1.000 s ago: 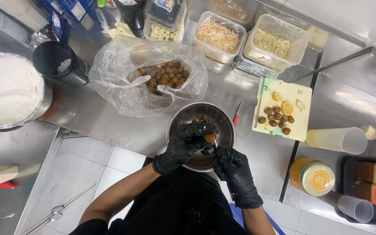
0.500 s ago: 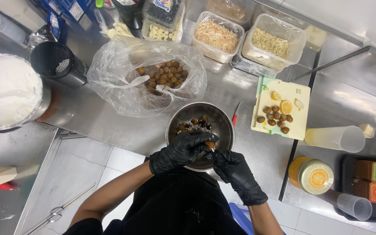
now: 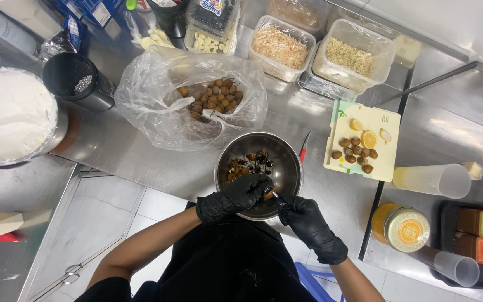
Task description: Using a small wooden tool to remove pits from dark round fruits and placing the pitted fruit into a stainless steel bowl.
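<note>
Small round brown fruit point(image 3: 268, 194), pinched over the near rim of the round steel bowl point(image 3: 286, 168) on the steel counter point(image 3: 141, 151). From the left: black-gloved left hand point(image 3: 236, 197), grip curled tight around the fruit; black-gloved right hand point(image 3: 307, 226), grip pressed on something thin at the fruit, too small to tell. Probably light, firm-shelled, slick inside; best held round its middle, gently, against crushing.

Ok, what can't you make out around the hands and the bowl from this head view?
- Thing held between left hand and right hand: mostly hidden by the black-gloved fingers, too small to identify.
- Metal bowl near rim: hidden by both hands.
- Dark pieces in the bowl: too small to name.
- Plastic bag contents: partly veiled by crumpled film.
</note>
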